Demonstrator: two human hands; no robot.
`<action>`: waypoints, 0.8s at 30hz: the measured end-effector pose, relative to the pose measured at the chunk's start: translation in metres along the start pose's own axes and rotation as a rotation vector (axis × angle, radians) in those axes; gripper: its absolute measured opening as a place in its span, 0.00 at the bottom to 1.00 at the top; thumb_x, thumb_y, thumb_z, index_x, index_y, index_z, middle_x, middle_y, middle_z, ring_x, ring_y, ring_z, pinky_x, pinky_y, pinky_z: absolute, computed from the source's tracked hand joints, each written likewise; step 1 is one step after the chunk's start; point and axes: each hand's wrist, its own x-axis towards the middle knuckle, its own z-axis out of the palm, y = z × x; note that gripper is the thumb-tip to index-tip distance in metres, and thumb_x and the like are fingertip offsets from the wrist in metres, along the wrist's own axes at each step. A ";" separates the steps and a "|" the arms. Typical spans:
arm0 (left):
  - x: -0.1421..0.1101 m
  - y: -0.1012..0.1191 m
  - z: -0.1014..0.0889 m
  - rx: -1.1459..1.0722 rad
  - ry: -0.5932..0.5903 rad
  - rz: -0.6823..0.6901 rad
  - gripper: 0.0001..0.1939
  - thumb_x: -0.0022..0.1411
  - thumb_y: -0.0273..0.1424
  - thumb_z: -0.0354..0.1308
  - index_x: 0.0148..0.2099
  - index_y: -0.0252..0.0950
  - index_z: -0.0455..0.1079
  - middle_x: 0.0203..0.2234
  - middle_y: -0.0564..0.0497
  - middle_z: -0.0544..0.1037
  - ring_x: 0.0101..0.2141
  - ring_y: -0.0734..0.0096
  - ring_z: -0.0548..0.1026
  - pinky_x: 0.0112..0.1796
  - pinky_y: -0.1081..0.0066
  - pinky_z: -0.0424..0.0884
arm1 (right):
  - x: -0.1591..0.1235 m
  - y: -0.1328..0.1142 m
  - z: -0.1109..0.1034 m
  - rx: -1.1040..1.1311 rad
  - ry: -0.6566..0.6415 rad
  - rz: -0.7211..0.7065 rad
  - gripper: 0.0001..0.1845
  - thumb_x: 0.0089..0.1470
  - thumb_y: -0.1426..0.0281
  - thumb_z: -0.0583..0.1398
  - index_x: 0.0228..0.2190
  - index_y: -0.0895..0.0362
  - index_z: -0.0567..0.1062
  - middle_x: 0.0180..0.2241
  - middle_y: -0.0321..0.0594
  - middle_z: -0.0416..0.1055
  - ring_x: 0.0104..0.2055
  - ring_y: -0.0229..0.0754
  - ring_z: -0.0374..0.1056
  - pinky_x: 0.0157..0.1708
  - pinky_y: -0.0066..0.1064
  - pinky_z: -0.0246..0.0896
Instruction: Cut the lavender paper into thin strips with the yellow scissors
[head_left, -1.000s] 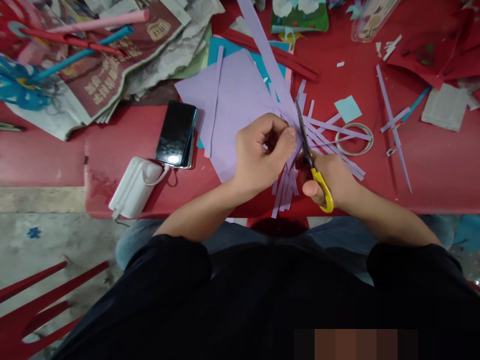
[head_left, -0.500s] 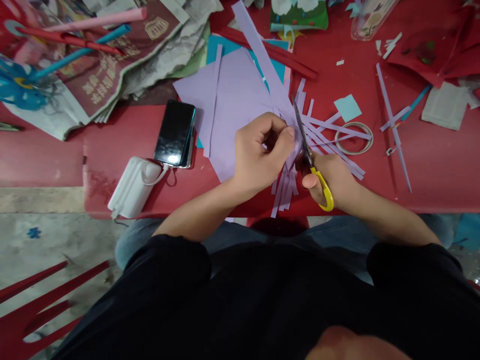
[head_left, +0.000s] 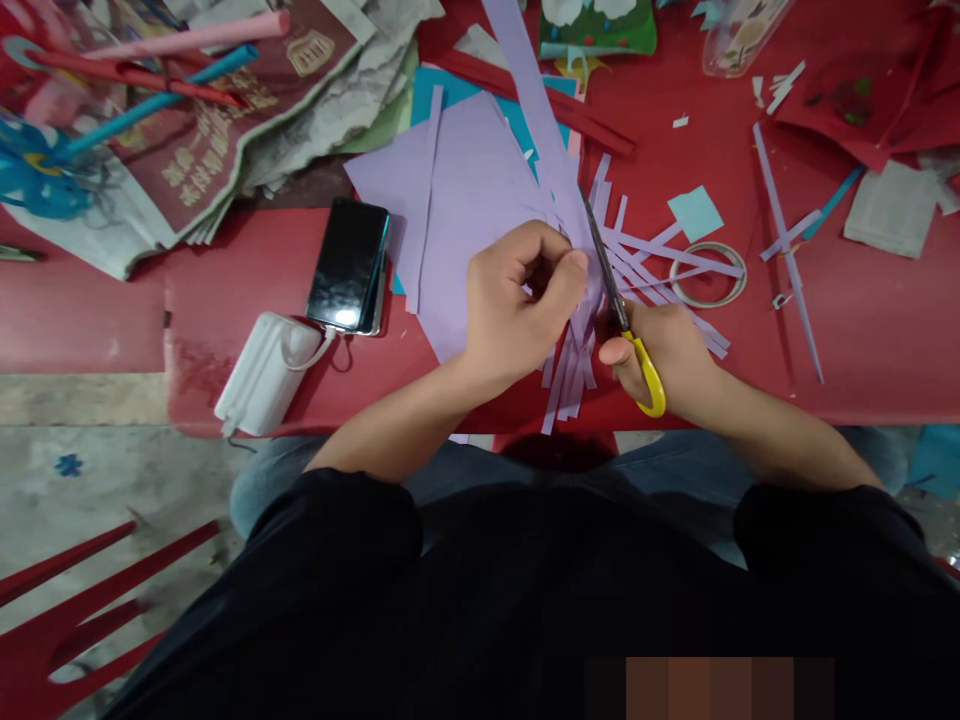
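My left hand [head_left: 521, 305] pinches a long purple paper strip [head_left: 536, 100] between thumb and forefinger. The strip runs up past the table's far side. In my right hand [head_left: 664, 350] are yellow-handled scissors [head_left: 646, 380], their blades pointing up along the strip's right edge. The fingers of that hand behind the scissors are partly hidden. Narrow cut strips [head_left: 570, 385] hang or lie below my left hand, and more thin strips [head_left: 660, 290] are spread to the right of the blades. A larger purple sheet [head_left: 465, 200] lies under my left hand.
A phone [head_left: 349, 265] and a white power bank [head_left: 270, 372] lie at left on the red table [head_left: 885, 340]. Newspapers [head_left: 330, 120] are heaped behind them. To the right are a tape roll [head_left: 709, 275], a light blue paper square [head_left: 696, 213] and crossed purple strips [head_left: 787, 250].
The upper part of the long strip has swung slightly to the right. My right thumb and the scissors have shifted a little; my left hand stays almost in place.
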 end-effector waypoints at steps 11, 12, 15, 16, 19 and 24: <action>-0.003 -0.007 0.001 -0.071 -0.108 0.026 0.16 0.70 0.29 0.64 0.29 0.40 0.68 0.21 0.55 0.72 0.22 0.75 0.67 0.25 0.67 0.62 | -0.003 -0.007 -0.003 0.253 0.305 0.167 0.24 0.61 0.43 0.67 0.41 0.51 0.79 0.24 0.35 0.74 0.25 0.45 0.72 0.30 0.40 0.67; -0.004 -0.007 0.002 -0.074 -0.121 0.025 0.16 0.70 0.29 0.64 0.28 0.40 0.68 0.21 0.55 0.72 0.22 0.75 0.67 0.25 0.67 0.62 | -0.004 -0.006 -0.003 0.295 0.295 0.171 0.23 0.60 0.45 0.68 0.43 0.50 0.79 0.24 0.35 0.74 0.25 0.45 0.72 0.28 0.40 0.67; -0.007 -0.008 0.003 -0.088 -0.153 0.046 0.16 0.71 0.30 0.64 0.28 0.39 0.69 0.21 0.54 0.72 0.22 0.75 0.67 0.25 0.68 0.62 | -0.006 -0.004 -0.001 0.439 0.237 0.174 0.18 0.61 0.50 0.69 0.42 0.50 0.79 0.23 0.32 0.72 0.23 0.43 0.70 0.24 0.37 0.66; -0.008 -0.008 0.003 -0.099 -0.159 0.053 0.16 0.71 0.31 0.64 0.29 0.39 0.70 0.21 0.54 0.72 0.22 0.75 0.67 0.26 0.68 0.62 | -0.006 -0.004 -0.001 0.484 0.226 0.176 0.15 0.62 0.53 0.69 0.40 0.50 0.78 0.22 0.32 0.71 0.22 0.41 0.69 0.23 0.36 0.66; -0.005 -0.011 0.003 -0.214 -0.166 -0.017 0.12 0.71 0.36 0.65 0.32 0.39 0.75 0.23 0.53 0.75 0.22 0.75 0.68 0.25 0.68 0.63 | -0.006 -0.007 -0.002 0.614 0.192 0.189 0.12 0.61 0.57 0.70 0.36 0.50 0.76 0.19 0.28 0.69 0.18 0.39 0.66 0.20 0.34 0.63; 0.008 -0.014 0.000 -0.503 -0.202 -0.323 0.16 0.70 0.47 0.64 0.39 0.40 0.79 0.21 0.52 0.73 0.20 0.74 0.63 0.21 0.69 0.58 | -0.003 -0.013 -0.008 0.820 0.025 0.207 0.17 0.57 0.55 0.73 0.34 0.50 0.74 0.14 0.24 0.66 0.13 0.37 0.61 0.15 0.32 0.59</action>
